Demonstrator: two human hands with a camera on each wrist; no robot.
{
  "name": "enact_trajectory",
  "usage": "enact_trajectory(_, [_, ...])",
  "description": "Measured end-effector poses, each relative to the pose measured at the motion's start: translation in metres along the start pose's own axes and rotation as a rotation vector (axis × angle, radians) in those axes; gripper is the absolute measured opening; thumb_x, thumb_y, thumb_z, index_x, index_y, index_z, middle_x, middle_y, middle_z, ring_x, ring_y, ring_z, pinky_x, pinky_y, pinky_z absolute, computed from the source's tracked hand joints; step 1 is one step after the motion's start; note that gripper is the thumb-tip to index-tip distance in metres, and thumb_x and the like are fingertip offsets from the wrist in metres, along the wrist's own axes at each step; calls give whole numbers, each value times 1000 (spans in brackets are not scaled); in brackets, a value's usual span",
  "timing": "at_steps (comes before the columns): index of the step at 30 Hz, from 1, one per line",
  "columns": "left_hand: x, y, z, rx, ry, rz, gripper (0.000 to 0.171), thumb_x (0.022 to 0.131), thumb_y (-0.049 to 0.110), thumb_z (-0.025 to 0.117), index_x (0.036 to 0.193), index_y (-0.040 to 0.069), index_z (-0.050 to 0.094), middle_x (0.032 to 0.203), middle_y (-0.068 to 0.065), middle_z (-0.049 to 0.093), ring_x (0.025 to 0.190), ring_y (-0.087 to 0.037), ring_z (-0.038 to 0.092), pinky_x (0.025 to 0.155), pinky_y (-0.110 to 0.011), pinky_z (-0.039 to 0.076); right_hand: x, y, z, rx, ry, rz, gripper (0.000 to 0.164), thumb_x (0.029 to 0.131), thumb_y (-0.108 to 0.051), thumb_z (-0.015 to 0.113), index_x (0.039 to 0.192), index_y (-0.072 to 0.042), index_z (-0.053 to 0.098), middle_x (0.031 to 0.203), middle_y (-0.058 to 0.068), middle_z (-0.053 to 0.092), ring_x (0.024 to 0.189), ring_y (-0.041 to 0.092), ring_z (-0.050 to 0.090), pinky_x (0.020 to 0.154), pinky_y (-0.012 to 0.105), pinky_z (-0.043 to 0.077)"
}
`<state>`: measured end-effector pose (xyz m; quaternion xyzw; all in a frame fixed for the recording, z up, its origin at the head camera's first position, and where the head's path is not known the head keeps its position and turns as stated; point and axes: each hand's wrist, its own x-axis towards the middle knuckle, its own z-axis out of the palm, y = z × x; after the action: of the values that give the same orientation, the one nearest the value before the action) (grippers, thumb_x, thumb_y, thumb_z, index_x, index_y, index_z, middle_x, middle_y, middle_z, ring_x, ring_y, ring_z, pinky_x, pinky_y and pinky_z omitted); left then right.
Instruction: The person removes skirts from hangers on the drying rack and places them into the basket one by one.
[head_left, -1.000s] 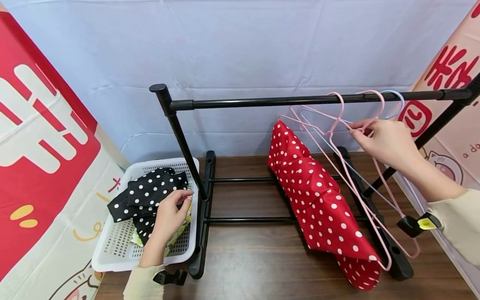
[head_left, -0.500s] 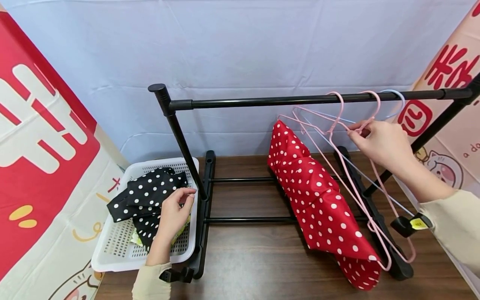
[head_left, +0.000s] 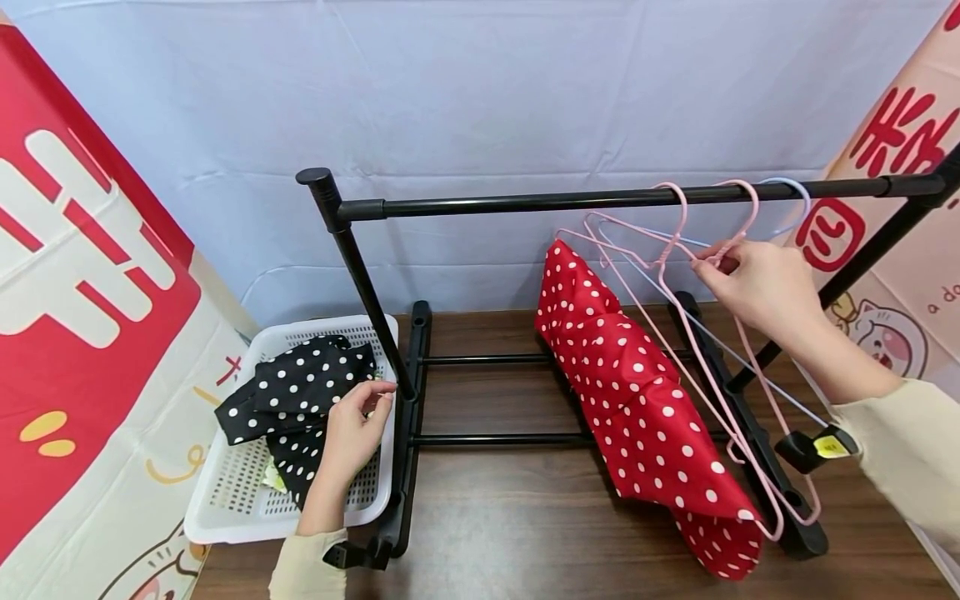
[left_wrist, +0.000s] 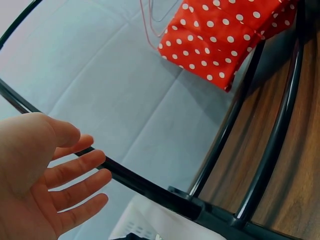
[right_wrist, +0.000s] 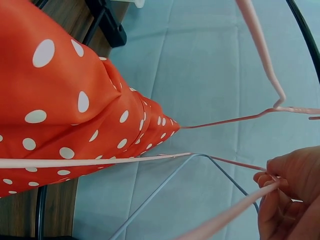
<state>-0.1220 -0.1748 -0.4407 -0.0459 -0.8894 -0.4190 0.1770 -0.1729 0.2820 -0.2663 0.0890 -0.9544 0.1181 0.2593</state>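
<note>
My right hand (head_left: 765, 282) pinches the neck of a pink clothes hanger (head_left: 756, 208) just below its hook, which loops over the black rail (head_left: 510, 202). In the right wrist view, thumb and fingertips of the right hand (right_wrist: 292, 195) meet on the pink wire. To its left, another pink hanger (head_left: 683, 212) carries a red cloth with white dots (head_left: 645, 400). A blue hanger (head_left: 807, 204) hangs to the right. Over the white basket's right side hovers my left hand (head_left: 351, 435), holding nothing; the left wrist view shows that left hand (left_wrist: 60, 175) with its fingers apart.
The white basket (head_left: 198, 512) holds a black dotted cloth (head_left: 300, 379) and a yellow-green piece mostly hidden beneath it. The black rack's left post (head_left: 367, 287) rises beside the basket. Pale fabric (head_left: 480, 92) hangs behind, and the tabletop (head_left: 517, 533) is brown wood.
My right hand has shifted slightly left, and the pinched pink hanger has swung left with it. My left hand has drifted a little right over the basket. The red dotted cloth looks unmoved.
</note>
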Motion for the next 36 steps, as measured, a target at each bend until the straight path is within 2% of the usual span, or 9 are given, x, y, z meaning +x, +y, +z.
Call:
enact_trajectory(5, [-1,-1,1,3,6,13,12,86,8,60,93,13,68,94,0,67,76,-10,63,68,-31,52,-1,-1,-1,-11,-8,6,31,83,-22,62,60,-1,61,44,5,48,40,22,39,41,31,23])
enact_trajectory(10, [-3,-1,0,7,-1,11,12,86,8,60,94,11,69,93,1,67,75,-10,62,67,-29,51,-2,-2,-1,-15,-10,2,31,83,-23,62,62,-1,61,45,5,49,40,23,40,41,31,24])
enact_trajectory(16, [-3,-1,-1,11,-7,18,12,87,9,60,94,11,68,93,0,67,76,-10,62,68,-30,52,-5,-1,-2,-11,-32,1,30,82,-26,63,68,0,63,50,8,55,41,23,42,41,31,26])
enact_trajectory(21, [-3,0,-4,20,-12,23,12,87,10,59,95,12,68,95,1,67,77,-10,63,69,-31,52,-9,-1,-9,2,-71,36,30,85,-29,61,87,1,66,71,20,66,50,30,53,41,31,30])
enact_trajectory(26, [-2,2,-7,10,-21,11,13,88,11,58,97,11,68,94,2,67,77,-10,63,68,-27,50,-13,-3,-18,13,-84,72,31,89,-30,55,101,-3,64,88,23,67,53,29,53,40,32,29])
enact_trajectory(32, [-1,5,-9,5,-17,23,13,88,11,58,97,12,68,91,3,66,73,-8,61,64,-23,46,-18,-4,-26,59,-58,137,29,89,-28,53,98,-1,63,84,24,65,68,40,59,47,39,34])
enact_trajectory(36, [-2,7,-9,-2,-19,37,13,89,12,58,98,14,68,93,4,66,74,-7,61,63,-23,46,-21,-7,-30,62,-42,173,28,89,-25,52,94,1,58,82,27,63,68,43,58,48,40,35])
